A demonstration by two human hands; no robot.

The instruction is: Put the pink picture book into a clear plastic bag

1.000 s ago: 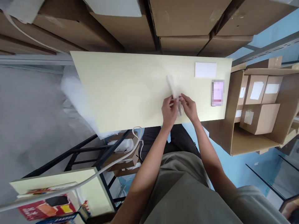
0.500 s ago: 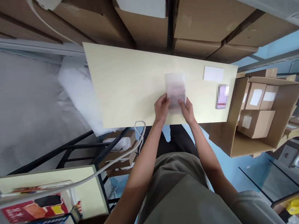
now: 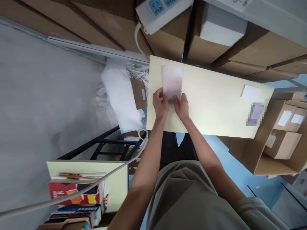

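Observation:
Between my hands is a flat, whitish rectangular packet (image 3: 172,80), blurred, with faint pinkish marks showing on it. My left hand (image 3: 160,103) grips its lower left edge with the fingers curled. On the lower right, my right hand (image 3: 181,107) holds it with the thumb on top. Both hands are over the left part of a pale yellow table (image 3: 211,102). Toward the table's right end lie a white card (image 3: 251,92) and a pixelated purple rectangular item (image 3: 255,114).
White wrapping material (image 3: 122,99) stands left of the table, above a black metal frame (image 3: 105,140). A white cable (image 3: 112,172) crosses at lower left near books (image 3: 75,193). Cartons and a power strip (image 3: 163,14) line the back. An open carton (image 3: 271,164) holds smaller boxes at right.
The view has turned, so the table appears further right. My hands and the packet have moved to the table's left end, still gripping it.

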